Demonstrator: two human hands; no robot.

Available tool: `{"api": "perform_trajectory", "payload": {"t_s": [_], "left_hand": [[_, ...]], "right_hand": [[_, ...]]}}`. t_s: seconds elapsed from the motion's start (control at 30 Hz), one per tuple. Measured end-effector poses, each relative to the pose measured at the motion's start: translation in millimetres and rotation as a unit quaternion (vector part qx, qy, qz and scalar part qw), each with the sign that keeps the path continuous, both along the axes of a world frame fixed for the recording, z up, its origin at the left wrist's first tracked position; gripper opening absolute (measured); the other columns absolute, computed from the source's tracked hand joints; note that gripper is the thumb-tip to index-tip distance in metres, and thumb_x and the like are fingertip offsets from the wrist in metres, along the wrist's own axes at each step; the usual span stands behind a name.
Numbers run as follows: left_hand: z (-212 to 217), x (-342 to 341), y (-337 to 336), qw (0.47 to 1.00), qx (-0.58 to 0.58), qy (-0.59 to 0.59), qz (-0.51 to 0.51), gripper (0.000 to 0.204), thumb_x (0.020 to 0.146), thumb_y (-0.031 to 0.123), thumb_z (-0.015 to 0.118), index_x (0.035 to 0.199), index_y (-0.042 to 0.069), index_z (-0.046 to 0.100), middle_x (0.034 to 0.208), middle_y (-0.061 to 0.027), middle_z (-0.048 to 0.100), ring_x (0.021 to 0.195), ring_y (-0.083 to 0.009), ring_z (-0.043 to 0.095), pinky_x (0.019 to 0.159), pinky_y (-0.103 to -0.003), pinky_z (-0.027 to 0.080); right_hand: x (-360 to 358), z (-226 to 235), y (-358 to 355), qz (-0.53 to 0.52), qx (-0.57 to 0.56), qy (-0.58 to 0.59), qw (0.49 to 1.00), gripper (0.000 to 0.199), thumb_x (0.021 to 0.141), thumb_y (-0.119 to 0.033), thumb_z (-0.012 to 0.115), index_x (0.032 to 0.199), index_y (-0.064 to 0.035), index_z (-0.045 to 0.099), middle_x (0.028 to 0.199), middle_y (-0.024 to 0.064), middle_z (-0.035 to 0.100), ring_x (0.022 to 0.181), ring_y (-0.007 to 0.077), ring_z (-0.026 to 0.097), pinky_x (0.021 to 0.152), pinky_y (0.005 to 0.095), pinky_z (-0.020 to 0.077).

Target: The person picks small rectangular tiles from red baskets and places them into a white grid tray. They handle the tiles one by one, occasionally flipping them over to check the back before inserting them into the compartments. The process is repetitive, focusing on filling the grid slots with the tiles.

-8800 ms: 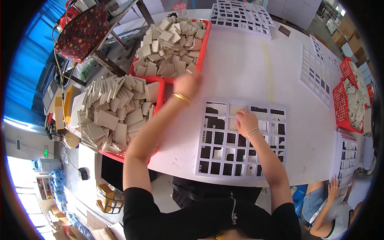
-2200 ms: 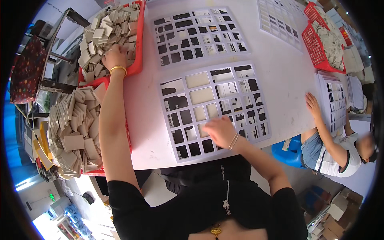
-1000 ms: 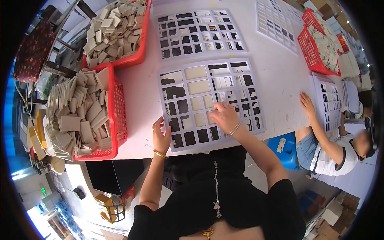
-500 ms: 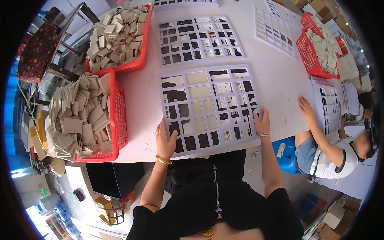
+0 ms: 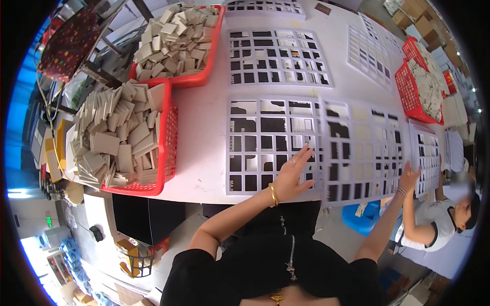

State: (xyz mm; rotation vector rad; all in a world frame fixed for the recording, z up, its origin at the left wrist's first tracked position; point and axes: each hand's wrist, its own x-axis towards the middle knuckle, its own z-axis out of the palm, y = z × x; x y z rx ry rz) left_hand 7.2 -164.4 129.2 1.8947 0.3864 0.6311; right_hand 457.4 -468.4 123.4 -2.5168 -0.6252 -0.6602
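A white grid tray [image 5: 352, 148], blurred by motion, lies to the right, with cream tiles in some compartments and black-and-white pieces showing in others. My right hand [image 5: 408, 178] grips its right edge. Left of it is another white grid tray [image 5: 258, 145], whose compartments show black-and-white printed pieces and no cream tiles. My left hand [image 5: 292, 178] is over this tray's lower right part, fingers stretched out and apart, holding nothing. The blurred tray covers the right side of the other one.
Two red baskets [image 5: 171, 137] heaped with cream tiles [image 5: 109, 143] stand at the left. Another grid tray [image 5: 275, 58] lies farther back. At the right are red baskets [image 5: 408, 94], a tray stack [image 5: 427, 158] and a seated person [image 5: 434, 224].
The tray with cream tiles has moved right in my right hand, uncovering another tray beneath. My left hand has left its edge and moved right, over the uncovered tray. The view has shifted.
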Motion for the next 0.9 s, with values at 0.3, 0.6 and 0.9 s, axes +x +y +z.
{"api": "perform_trajectory", "payload": {"t_s": [0.3,0.6,0.9], "left_hand": [[55.7,-133.1,87.7,0.918,0.277,0.019,0.284,0.042,0.071,-0.001,0.068,0.111,0.005,0.058,0.115,-0.0123,0.061,0.104,-0.0319,0.057,0.088,-0.041,0.044],[77.6,-304.3,201.8,0.747,0.362,0.471,0.299,0.037,0.069,0.017,0.074,0.105,0.018,0.065,0.111,-0.0038,0.059,0.108,-0.0279,0.052,0.09,-0.042,0.041],[74.5,-308.5,210.8,0.729,0.442,0.442,0.278,0.023,0.074,0.013,0.065,0.097,0.01,0.063,0.107,-0.0053,0.06,0.103,-0.0254,0.054,0.085,-0.041,0.041]], "right_hand": [[-90.0,-9.7,106.7,0.15,0.068,0.063,0.984,0.058,0.09,-0.024,0.063,0.135,0.0021,0.039,0.134,0.0193,0.046,0.118,0.029,0.05,0.101,0.0384,0.0381],[-207.9,4.0,249.9,0.353,0.129,0.195,0.906,0.047,0.086,-0.011,0.063,0.13,-0.0028,0.047,0.127,0.0111,0.053,0.105,0.0222,0.056,0.094,0.0348,0.0435],[-305.6,35.5,288.8,0.519,0.103,0.199,0.825,0.038,0.079,-0.009,0.067,0.116,-0.0051,0.056,0.108,0.0103,0.061,0.091,0.0227,0.06,0.086,0.0358,0.0444]]}}
